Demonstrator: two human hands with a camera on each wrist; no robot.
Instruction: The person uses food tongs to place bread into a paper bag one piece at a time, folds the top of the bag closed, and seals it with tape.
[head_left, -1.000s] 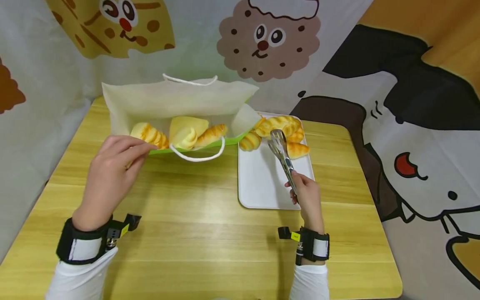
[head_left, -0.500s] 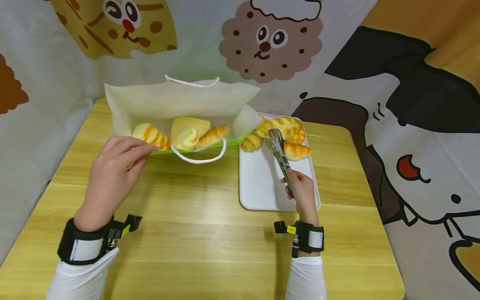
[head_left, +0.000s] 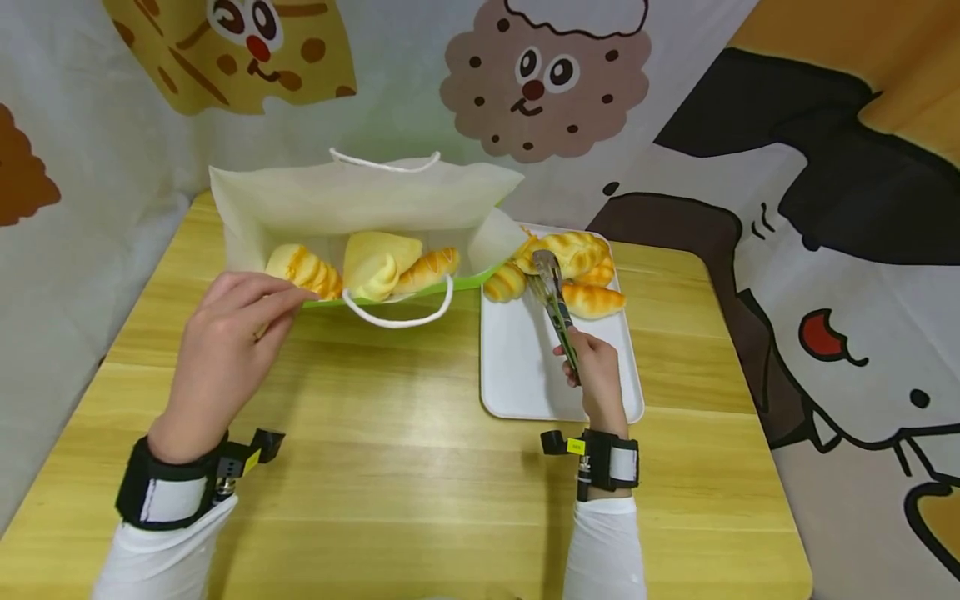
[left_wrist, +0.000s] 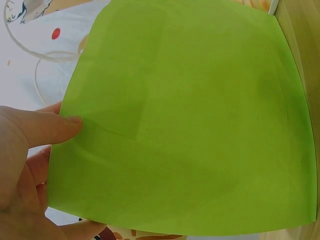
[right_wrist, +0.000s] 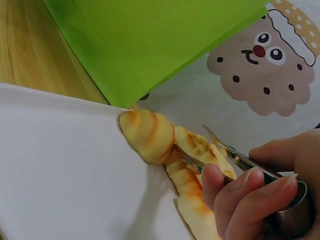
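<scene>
My left hand (head_left: 228,350) pinches the near rim of a green paper bag (left_wrist: 185,125) between thumb and fingers. Inside the bag lie a striped roll (head_left: 300,271), a flat pale slice (head_left: 382,246), a swirled cream-coloured piece (head_left: 381,279) and a glazed bun (head_left: 430,268). With curled fingers my right hand (head_left: 596,375) grips metal tongs (head_left: 555,304) over the white tray (head_left: 517,367). The tong arms stand apart on either side of a braided bread (head_left: 573,252); whether they touch it I cannot tell. A small round roll (right_wrist: 147,135) sits just beside one arm.
A golden bun (head_left: 592,300) and another orange-brown piece (head_left: 600,271) share the tray's far end. The bag's right side overhangs the tray's far left corner. White rope handles (head_left: 397,319) hang at the bag's rim. A printed cloth (head_left: 397,108) stands behind the wooden table (head_left: 375,467).
My right hand and the tongs have shifted left and slightly away, over the breads on the tray. The left hand keeps its hold on the bag rim.
</scene>
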